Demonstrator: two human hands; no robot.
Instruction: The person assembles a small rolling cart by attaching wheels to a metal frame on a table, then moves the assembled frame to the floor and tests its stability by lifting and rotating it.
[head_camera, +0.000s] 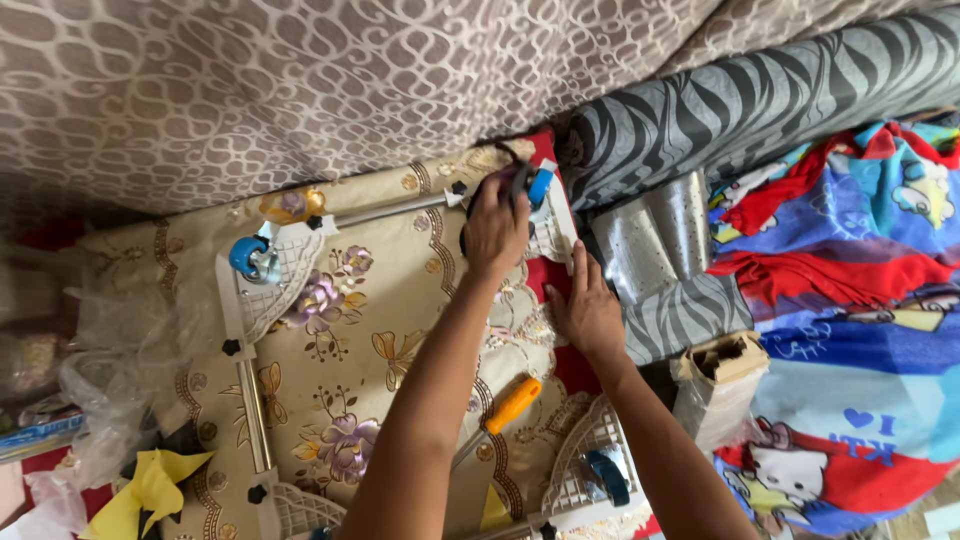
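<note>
Left arm: it is stretched forward from the bottom edge, up the middle of the view, over the flowered cloth.
Left hand: it is curled down, knuckles up, and closed over a blue caster wheel at the far corner of a white lattice frame; how tightly the wheel is gripped cannot be told.
Right arm: it is angled forward from the lower right.
Right hand: it is laid flat, fingers spread open and pointing away, pressed on the frame's edge and the red cloth there; nothing is held in it.
Blue caster wheel: it is seen under the left fingertips, just beyond and to the left of the right hand.
White lattice frame: it is laid flat on the flowered cloth, with metal rods joining its corner pieces; its far corner is under both hands.
Second blue wheel: it is fitted at the corner well to the left of the left hand.
Third blue wheel: it is seen beside the right forearm, nearer than the hands.
Orange-handled screwdriver: it is lying between the two forearms, untouched.
</note>
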